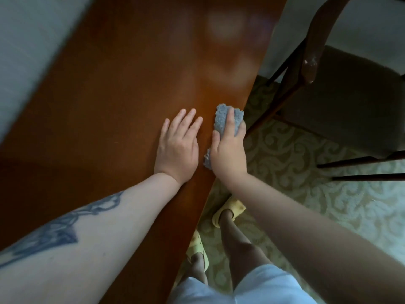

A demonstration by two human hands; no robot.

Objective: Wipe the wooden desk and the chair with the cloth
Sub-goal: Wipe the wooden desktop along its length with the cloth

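Gripping the cloth (228, 119) with curled fingers at the desk's (109, 95) near edge, the right hand (229, 148) is mid-wipe while the left hand (177, 148) rests flat beside it; next, probably, strokes across the top, then the chair (341, 102).

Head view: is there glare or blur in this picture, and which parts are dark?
Head view: pale patches of glare lie on the far part of the wooden desk; the wall at the left edge looks smeared; the chair is dark and shows little detail; straight lines bend from the wide lens; the left hand, the right hand and the cloth are fairly sharp.
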